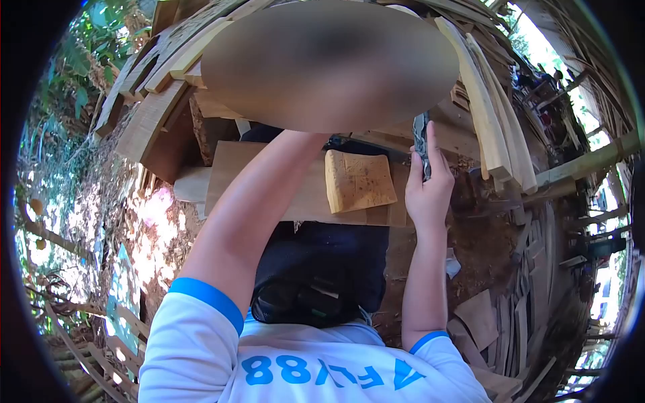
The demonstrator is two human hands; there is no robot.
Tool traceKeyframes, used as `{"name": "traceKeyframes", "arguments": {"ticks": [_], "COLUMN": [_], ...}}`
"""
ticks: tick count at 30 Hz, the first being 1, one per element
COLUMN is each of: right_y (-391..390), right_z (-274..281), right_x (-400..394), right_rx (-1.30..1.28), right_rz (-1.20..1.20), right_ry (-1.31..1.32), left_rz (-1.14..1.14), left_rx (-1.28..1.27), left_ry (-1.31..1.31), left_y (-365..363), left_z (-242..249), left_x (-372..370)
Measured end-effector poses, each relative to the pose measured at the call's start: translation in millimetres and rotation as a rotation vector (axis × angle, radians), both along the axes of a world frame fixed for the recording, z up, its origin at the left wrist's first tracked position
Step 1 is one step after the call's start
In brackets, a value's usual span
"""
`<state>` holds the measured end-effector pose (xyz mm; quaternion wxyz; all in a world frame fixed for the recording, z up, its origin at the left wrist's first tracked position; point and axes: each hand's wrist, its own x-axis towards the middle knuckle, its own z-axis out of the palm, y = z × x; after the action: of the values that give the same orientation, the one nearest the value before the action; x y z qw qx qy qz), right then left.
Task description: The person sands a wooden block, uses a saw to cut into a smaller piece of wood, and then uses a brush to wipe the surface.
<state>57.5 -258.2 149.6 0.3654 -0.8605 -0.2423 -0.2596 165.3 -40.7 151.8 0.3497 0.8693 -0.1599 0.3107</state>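
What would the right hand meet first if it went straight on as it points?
Probably the wood just ahead of the dark tool in the right hand, though depth is unclear and it may pass above; beyond that, the picture is blurred.

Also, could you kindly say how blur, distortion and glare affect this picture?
In the head view, the left forearm vanishes into a blurred oval; lens distortion seemingly bows planks; glare bleaches ground at left; the yellowish block and right hand look clear.
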Motion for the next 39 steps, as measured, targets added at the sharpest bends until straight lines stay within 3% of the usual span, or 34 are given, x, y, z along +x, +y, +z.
{"name": "traceKeyframes", "arguments": {"ticks": [15,26,28,39], "right_y": [5.5,12.1,16.7,25.4], "right_z": [5.0,16.6,25.7,28.4], "right_x": [-8.0,-22.3,-29.8,-39.5], "right_rx": [-0.017,-0.058,-0.067,0.005], "right_rz": [-0.04,-0.081,-0.139,-0.164], "right_ry": [0.085,0.004,0.142,0.171], "left_rz": [-0.052,-0.07,-0.091,-0.114], "left_rx": [0.013,-0.015,-0.031,-0.047], "left_ry": [-0.02,-0.047,-0.02,-0.015], "left_y": [5.2,7.1,8.0,11.0], "left_z": [-1.2,-0.4,0.3,-3.1], "left_x": [-0.1,-1.5,-1.1,2.2]}}
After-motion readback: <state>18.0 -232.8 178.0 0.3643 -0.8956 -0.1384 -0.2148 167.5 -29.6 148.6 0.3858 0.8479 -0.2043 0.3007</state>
